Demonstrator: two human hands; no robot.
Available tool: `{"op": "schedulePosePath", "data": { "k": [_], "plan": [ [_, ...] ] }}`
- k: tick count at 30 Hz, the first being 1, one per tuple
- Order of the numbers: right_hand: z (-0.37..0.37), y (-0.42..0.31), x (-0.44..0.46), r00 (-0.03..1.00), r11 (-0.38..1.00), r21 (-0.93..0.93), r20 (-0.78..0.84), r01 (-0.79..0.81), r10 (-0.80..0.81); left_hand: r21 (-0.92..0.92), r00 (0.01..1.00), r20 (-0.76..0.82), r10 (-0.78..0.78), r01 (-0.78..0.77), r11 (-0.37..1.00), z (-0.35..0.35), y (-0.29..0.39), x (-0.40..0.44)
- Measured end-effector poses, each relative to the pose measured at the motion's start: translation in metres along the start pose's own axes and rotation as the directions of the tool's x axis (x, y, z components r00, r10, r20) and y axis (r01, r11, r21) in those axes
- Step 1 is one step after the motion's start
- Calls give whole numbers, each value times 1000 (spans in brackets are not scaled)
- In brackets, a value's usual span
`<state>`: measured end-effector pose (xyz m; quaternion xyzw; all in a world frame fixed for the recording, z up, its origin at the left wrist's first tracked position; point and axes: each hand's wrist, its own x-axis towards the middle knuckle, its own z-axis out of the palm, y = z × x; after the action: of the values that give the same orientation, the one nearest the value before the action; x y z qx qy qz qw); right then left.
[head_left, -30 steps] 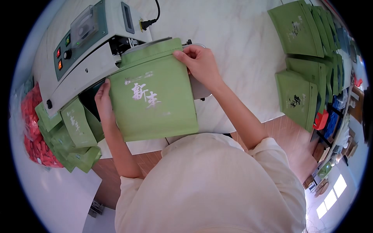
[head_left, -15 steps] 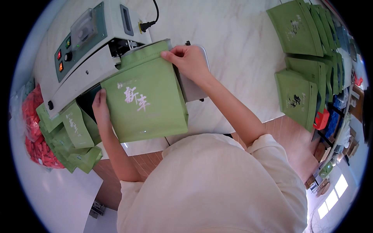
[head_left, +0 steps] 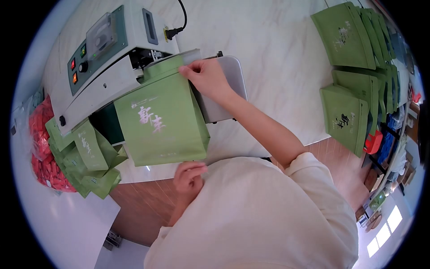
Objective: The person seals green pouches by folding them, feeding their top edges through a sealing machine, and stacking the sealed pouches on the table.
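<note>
A green pouch [head_left: 161,127] with white characters hangs from the slot of a sealing machine [head_left: 101,85], its top edge inside the slot at the left. My right hand [head_left: 206,78] pinches the pouch's upper right corner between thumb and fingers. Just below the pouch's bottom edge, near my shirt, is my left hand [head_left: 189,179], apart from the pouch, with its fingers curled and slightly blurred; no object shows in it. A grey metal plate [head_left: 226,96] sticks out behind the pouch on the right.
Green pouches [head_left: 92,148] lie piled at the machine's left end, beside a clear bag of red packets [head_left: 47,168]. Rows of standing green pouches [head_left: 345,40] fill the right side of the marble-patterned table [head_left: 277,54]. A black power plug [head_left: 172,32] sits behind the machine.
The pouch has shifted left along the machine, with my right hand at its corner. My left hand has let go of the pouch's left side and moved down and right, below it.
</note>
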<state>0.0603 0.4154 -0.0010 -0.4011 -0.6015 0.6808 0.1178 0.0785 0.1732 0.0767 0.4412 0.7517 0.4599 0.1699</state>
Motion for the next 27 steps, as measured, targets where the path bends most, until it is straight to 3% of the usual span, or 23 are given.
{"op": "schedulePosePath", "data": {
  "k": [2,6,12,15,17,20,27],
  "plan": [
    [4,-4,-3,1000,1000,4,-22,2,-2,-76,996,70,-61,66,995,10,-2,-11],
    [18,-6,-4,997,997,70,-61,-38,42,-116,994,39,-102,106,988,9,0,-21],
    [36,-6,-6,988,983,181,-145,-34,61,-172,947,213,-241,279,945,12,-3,-33],
    [44,-6,-6,989,976,217,-140,-24,55,-187,964,107,-245,261,947,13,-13,-39],
    [43,-8,-5,991,978,203,-120,-39,64,-226,921,44,-386,386,895,10,-16,-40],
    [49,-6,-3,992,981,189,-111,-33,55,-272,885,-40,-465,438,857,8,-26,-47],
    [69,-6,0,991,973,231,-126,-9,39,-262,834,-72,-547,513,817,-6,-35,-48]
  ]
}}
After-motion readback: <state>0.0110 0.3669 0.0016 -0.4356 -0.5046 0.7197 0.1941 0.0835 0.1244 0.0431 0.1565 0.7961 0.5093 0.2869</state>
